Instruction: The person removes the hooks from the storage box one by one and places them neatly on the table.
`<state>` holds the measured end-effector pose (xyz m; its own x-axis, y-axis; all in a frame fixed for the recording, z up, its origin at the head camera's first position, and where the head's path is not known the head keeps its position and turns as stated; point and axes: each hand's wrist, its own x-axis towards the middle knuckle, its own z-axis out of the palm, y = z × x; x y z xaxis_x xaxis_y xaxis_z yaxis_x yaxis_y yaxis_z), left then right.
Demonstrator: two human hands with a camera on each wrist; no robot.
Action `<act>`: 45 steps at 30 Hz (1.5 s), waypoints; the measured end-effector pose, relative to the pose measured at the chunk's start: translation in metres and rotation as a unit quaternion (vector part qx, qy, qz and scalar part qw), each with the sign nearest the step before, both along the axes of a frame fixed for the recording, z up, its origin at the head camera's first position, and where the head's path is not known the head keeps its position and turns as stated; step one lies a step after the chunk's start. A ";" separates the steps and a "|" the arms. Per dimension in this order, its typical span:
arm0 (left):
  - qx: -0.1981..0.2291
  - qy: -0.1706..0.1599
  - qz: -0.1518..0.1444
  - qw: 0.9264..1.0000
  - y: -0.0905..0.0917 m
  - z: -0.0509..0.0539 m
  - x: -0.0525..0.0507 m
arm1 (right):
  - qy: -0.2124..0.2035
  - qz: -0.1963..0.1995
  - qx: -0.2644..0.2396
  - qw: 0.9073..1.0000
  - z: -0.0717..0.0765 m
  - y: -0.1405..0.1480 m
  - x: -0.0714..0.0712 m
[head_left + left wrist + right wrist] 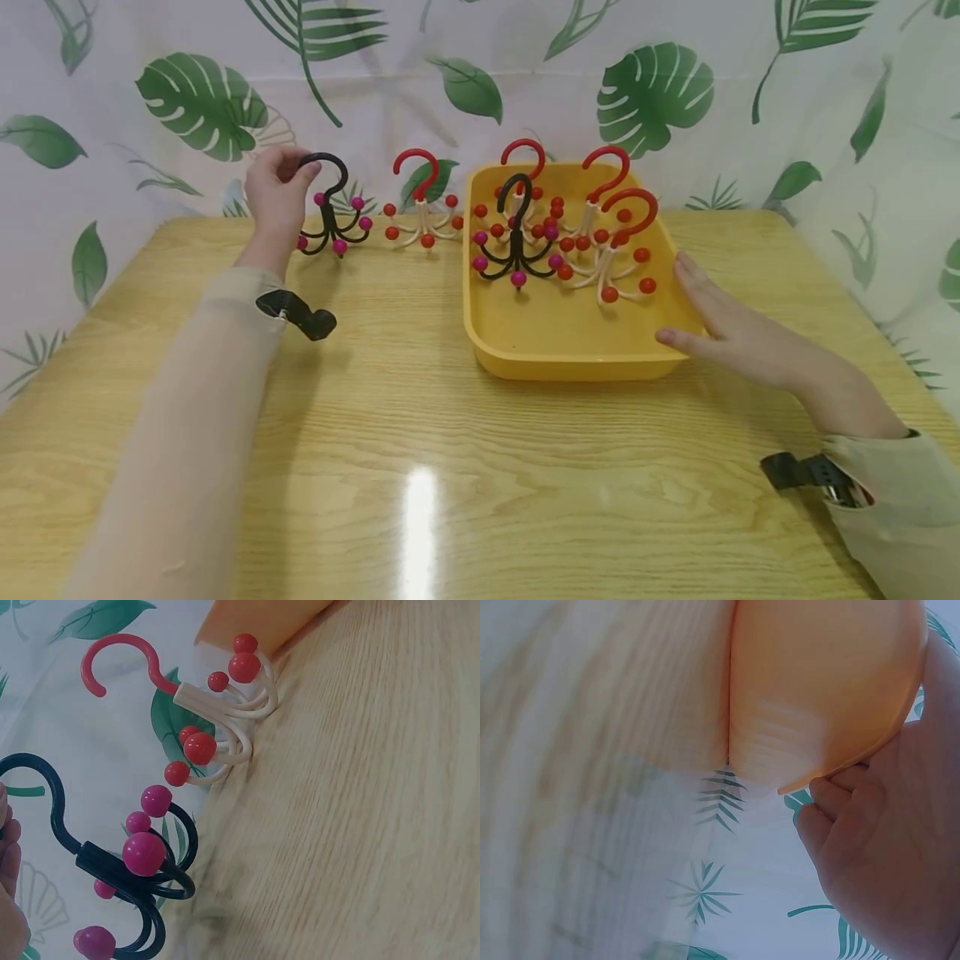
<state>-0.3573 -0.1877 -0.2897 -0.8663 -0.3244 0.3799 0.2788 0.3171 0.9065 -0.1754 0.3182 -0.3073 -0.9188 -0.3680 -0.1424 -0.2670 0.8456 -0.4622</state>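
In the head view my left hand point(276, 193) pinches the hook tip of a black multi-arm hook hanger point(327, 218) with magenta ball ends, which stands upright at the table's back edge. The left wrist view shows the same black hanger point(112, 868) beside my fingers at the left border. To its right a cream hanger point(422, 218) with a red hook and red balls stands on the table. My right hand point(750, 337) rests its extended fingers and thumb on the right rim of a yellow tray point(573, 367); the right wrist view shows fingertips point(829, 796) against the tray's edge.
Inside the tray stand another black hanger point(516, 250) and several cream-and-red hangers point(606, 268), grouped toward the back. A leaf-patterned backdrop point(525, 100) rises behind the wooden table point(360, 450).
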 end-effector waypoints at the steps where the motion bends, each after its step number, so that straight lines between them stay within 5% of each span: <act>1: 0.004 0.002 -0.001 1.000 -0.001 -0.001 -0.001 | 0.000 0.000 0.001 1.000 0.000 -0.001 0.000; 16: 0.059 0.008 -0.011 0.998 0.003 -0.012 -0.019 | 0.003 0.005 -0.008 1.000 -0.002 0.002 -0.002; 36: 0.015 -0.044 0.003 0.999 0.006 -0.009 -0.017 | 0.000 0.006 -0.005 1.000 -0.001 0.002 -0.002; 41: -0.029 -0.011 0.028 0.999 0.006 -0.004 -0.014 | -0.005 0.006 -0.010 1.000 -0.002 0.002 -0.003; 45: -0.028 0.024 0.023 0.999 0.016 0.010 -0.008 | -0.003 0.006 -0.010 1.000 -0.003 0.003 -0.004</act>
